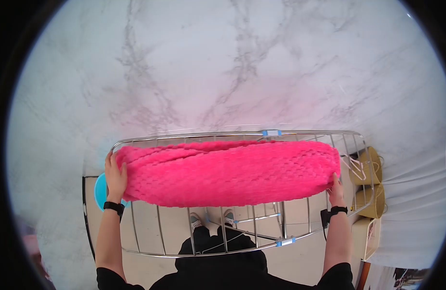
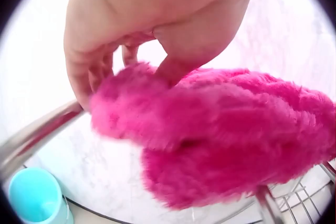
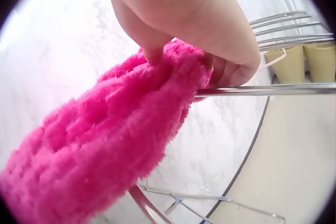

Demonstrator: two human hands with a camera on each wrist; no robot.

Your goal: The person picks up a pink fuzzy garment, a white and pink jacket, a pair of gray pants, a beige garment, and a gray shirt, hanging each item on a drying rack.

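A pink fluffy blanket [image 1: 227, 174], folded into a long thick strip, lies across the bars of a metal drying rack [image 1: 160, 251]. My left hand [image 1: 116, 180] grips its left end; in the left wrist view the thumb [image 2: 181, 66] is on the near side and the fingers go round the far side. At the opposite end my right hand [image 1: 336, 191] pinches the pile between thumb and fingers. The right wrist view shows that hand [image 3: 194, 24] close over a rack bar [image 3: 273, 91], its fingertips partly hidden in the fabric.
A light blue bucket [image 1: 101, 191] stands on the floor at the left. Two tan bins [image 1: 370, 200] are at the right, with a pale pink hanger [image 1: 356, 168] near them. A marbled wall [image 1: 223, 63] rises behind the rack. White curtain [image 1: 406, 208] hangs at the far right.
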